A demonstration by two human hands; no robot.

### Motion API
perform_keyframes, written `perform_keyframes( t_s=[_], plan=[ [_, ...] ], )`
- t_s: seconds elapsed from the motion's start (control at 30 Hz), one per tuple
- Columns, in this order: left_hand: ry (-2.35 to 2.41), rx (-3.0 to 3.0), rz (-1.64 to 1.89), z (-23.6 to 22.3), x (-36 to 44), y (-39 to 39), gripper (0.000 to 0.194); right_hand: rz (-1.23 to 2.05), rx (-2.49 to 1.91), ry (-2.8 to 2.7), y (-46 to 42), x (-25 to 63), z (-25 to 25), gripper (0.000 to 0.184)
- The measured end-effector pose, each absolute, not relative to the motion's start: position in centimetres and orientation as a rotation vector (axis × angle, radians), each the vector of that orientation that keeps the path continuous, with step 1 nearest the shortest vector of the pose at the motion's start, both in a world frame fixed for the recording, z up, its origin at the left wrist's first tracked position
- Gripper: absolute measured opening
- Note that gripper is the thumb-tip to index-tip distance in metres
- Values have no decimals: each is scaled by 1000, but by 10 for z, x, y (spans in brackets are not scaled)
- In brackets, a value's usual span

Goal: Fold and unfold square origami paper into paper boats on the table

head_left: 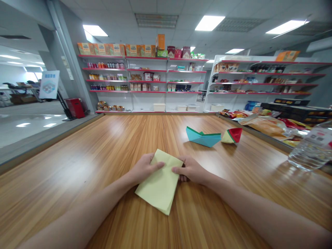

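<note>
A folded sheet of pale yellow paper [160, 181] lies on the wooden table [103, 148] straight in front of me. My left hand [144, 168] rests on its left edge, thumb pressed onto the sheet and fingers curled at the border. On the right edge sits my right hand [190, 169], thumb on top and fingers tucked against the side. Both hands grip the sheet by its far half. Beyond them stand a folded teal paper boat [202, 137] and a smaller folded piece in red and yellow [232, 135].
A clear plastic water bottle [311, 147] lies at the table's right edge. Snack packets [267, 124] fill a display on the right. Store shelves [145, 83] with goods line the back wall. A red box [75, 108] and a sign [49, 84] stand at the left.
</note>
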State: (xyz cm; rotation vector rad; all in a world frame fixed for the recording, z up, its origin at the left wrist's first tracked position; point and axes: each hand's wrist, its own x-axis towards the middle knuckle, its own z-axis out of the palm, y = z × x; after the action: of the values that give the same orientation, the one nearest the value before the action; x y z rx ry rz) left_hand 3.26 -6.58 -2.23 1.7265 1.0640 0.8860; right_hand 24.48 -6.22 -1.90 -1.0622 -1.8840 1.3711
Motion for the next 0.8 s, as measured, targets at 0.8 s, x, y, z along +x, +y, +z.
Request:
perform_keyframes(
  t_s=[0.8],
  plan=[
    [1144, 2595, 340, -13, 49, -93, 107, 190, -1308, -2678, -74, 235, -26, 61]
  ],
)
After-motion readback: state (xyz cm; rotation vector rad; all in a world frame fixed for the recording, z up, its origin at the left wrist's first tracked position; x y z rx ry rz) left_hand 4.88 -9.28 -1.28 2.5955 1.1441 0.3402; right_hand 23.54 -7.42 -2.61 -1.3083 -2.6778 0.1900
